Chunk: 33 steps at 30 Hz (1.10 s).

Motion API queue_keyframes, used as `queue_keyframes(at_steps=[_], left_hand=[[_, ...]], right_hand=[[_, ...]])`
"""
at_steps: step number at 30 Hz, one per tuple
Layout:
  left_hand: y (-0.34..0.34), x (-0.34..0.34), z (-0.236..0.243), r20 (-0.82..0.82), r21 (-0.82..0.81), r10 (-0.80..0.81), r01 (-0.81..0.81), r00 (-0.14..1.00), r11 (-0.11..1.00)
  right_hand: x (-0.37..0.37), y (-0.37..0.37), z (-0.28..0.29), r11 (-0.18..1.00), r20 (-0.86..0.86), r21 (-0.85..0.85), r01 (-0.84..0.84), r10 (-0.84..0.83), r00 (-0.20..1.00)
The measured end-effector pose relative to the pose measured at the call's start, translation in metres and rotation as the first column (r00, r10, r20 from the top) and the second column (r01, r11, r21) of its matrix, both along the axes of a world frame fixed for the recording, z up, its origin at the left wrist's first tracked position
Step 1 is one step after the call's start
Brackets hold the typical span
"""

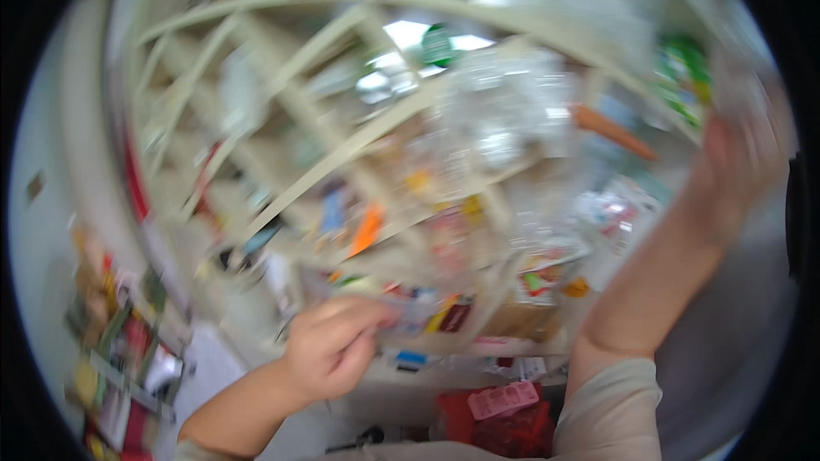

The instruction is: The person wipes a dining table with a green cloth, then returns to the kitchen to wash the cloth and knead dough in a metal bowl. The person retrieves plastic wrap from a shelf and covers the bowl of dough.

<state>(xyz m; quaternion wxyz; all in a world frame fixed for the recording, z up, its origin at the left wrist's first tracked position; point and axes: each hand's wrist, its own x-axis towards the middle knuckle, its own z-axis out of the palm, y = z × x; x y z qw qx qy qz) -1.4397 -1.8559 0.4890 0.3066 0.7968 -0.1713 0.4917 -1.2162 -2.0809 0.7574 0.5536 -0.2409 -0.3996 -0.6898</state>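
My left hand (336,346) is closed, its thumb and fingers pressed together beside a see-through plastic piece (412,312). Whatever lies inside that grip is too blurred to name. Raised at the far right, my right hand (741,149) is smeared by motion. Shiny clear plastic (741,55) shows around its fingers; whether they hold it I cannot make out. Just left of this hand is a green and yellow packet (683,81) on the shelf.
A cream lattice shelf (342,154) fills the view ahead. On it are clear plastic bags (508,107), an orange pointed thing (367,229) and a brown long piece (615,131). Below, a pink tray (504,399) rests on a red bag (512,435). Mixed goods (128,350) stand at lower left.
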Motion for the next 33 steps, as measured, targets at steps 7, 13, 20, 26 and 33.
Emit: queue_keyframes(at_steps=[7,13,20,26,33], left_hand=[[0.009,-0.125,-0.072,-0.086,-0.829,-0.004,-0.070,0.996,0.555],[0.011,-0.350,-0.160,0.030,-0.986,0.292,0.076,0.956,-0.147],[-0.079,-0.581,-0.201,0.170,-0.945,0.716,0.317,0.677,-0.076],[-0.157,-0.708,-0.214,0.134,-0.910,0.953,0.414,0.271,0.010],[-0.217,-0.820,-0.270,-0.080,-0.911,0.994,0.399,0.076,-0.103]], right_hand=[[-0.148,0.229,-0.328,-0.553,-0.938,-0.087,-0.829,-0.235,0.255],[-0.370,0.237,-0.382,-0.846,-0.951,0.281,-0.453,-0.310,-0.010],[-0.580,0.270,-0.445,-0.996,-0.766,0.068,-0.053,-0.086,0.637],[-0.764,0.254,-0.484,-0.990,-0.739,-0.042,0.137,0.123,0.662],[-0.948,0.283,-0.516,-0.927,-0.873,-0.372,-0.047,0.332,0.356]])
